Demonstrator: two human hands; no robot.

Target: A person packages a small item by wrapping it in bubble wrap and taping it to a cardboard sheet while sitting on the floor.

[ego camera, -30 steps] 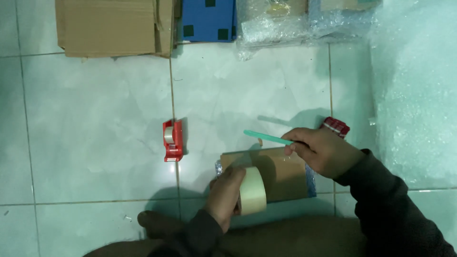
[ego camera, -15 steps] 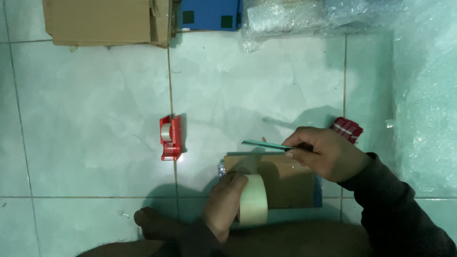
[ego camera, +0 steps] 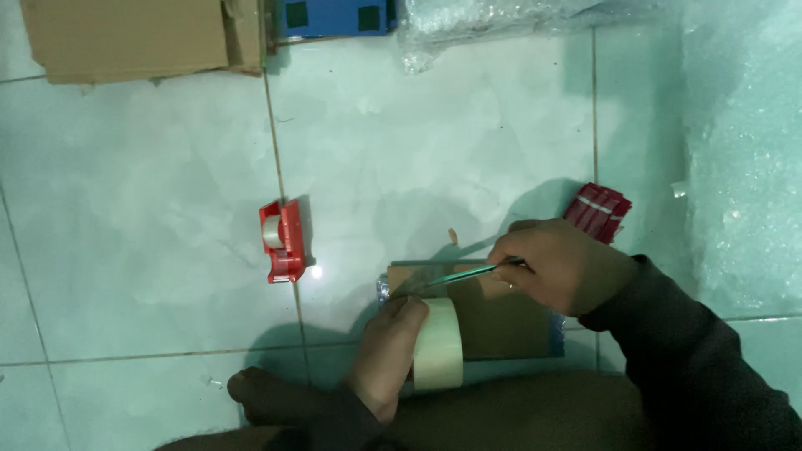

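Fingers [ego camera: 522,267] of the right hand [ego camera: 561,269] are pinched together on the handle end of a thin green blade tool [ego camera: 458,277], which lies nearly level with its tip pointing left over the top edge of a brown cardboard parcel [ego camera: 499,316]. Left hand [ego camera: 391,349] is closed around a roll of pale tape [ego camera: 438,344], held upright against the parcel's left end, thumb near the parcel's top corner. Parcel rests on the pale tiled floor [ego camera: 150,200], close to the person's legs. Red tape dispenser [ego camera: 281,240] sits on the floor to the left, apart from the parcel. Small red packet [ego camera: 598,209] lies just behind the right hand. Flat cardboard [ego camera: 125,38] and a blue box [ego camera: 334,17] lie at the far edge; bubble wrap [ego camera: 739,142] covers the right side.
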